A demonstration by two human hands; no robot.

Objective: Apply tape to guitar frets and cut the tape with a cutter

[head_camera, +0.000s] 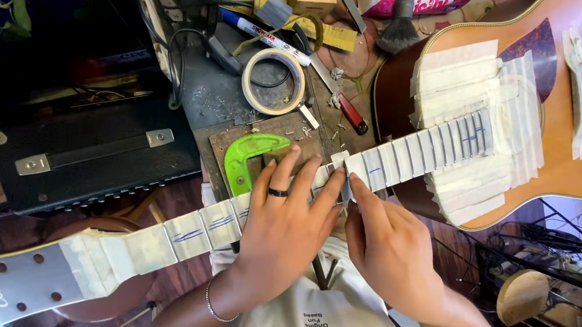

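Observation:
An acoustic guitar lies across my lap, its body at the upper right and its headstock at the lower left. Strips of pale masking tape cover the neck between the frets. My left hand, with a dark ring and a thin bracelet, rests flat over the middle of the neck. My right hand pinches a small metal tool upright against a fret, right beside the left fingertips.
A green clamp sits on a wooden block behind the neck. A masking tape roll, marker, red-handled tool and brush lie on the bench. A black case stands at left.

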